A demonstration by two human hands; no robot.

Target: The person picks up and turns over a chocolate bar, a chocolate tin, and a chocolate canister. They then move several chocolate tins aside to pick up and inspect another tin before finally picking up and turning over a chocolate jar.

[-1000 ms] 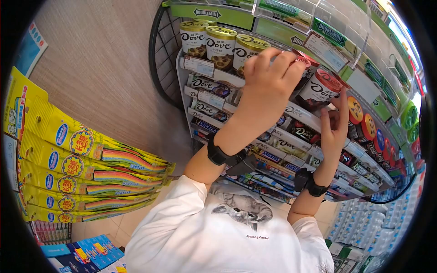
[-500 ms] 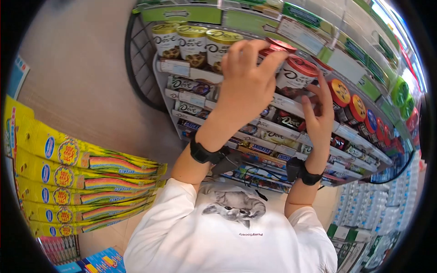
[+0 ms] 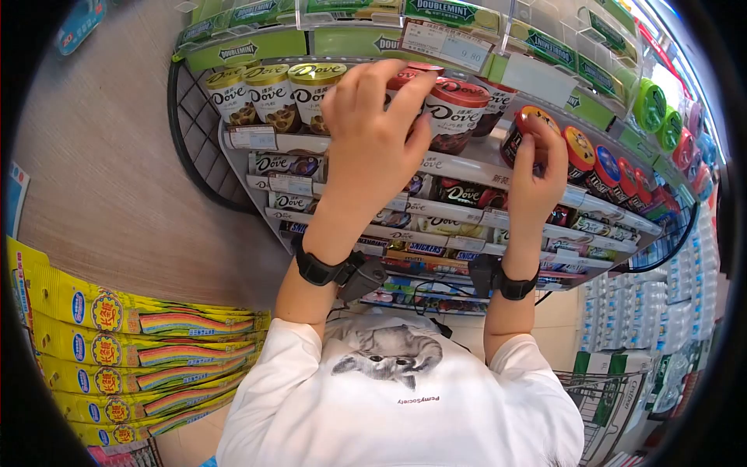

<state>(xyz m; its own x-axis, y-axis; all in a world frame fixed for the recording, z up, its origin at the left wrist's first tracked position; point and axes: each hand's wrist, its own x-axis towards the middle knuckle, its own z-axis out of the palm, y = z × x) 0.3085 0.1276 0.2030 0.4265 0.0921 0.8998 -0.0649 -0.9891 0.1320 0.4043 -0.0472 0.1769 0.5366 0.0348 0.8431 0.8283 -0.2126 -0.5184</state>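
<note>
The fingers of the left hand (image 3: 373,128) arched over a red-lidded cup (image 3: 406,76), thumb and forefinger spread about its near side, though whether they gripped it could not be told. The approach from above suited cups packed side by side — their lids offered the freest edge. The right hand (image 3: 542,175) curled at an orange-lidded cup (image 3: 511,145), thumb and forefinger set a narrow way apart; contact was unclear. Just beside the left fingertips, a Dove cup (image 3: 455,117) stood on the shelf (image 3: 475,173), its label outward, likely so shoppers could read it. Gold-lidded cups (image 3: 268,103) lined the shelf's left end, apparently grouped by kind. Wrapped bars (image 3: 467,193) lay in tiers below — Doublemint packs (image 3: 443,10) above, behind a price tag (image 3: 445,44) angled toward the aisle.
</note>
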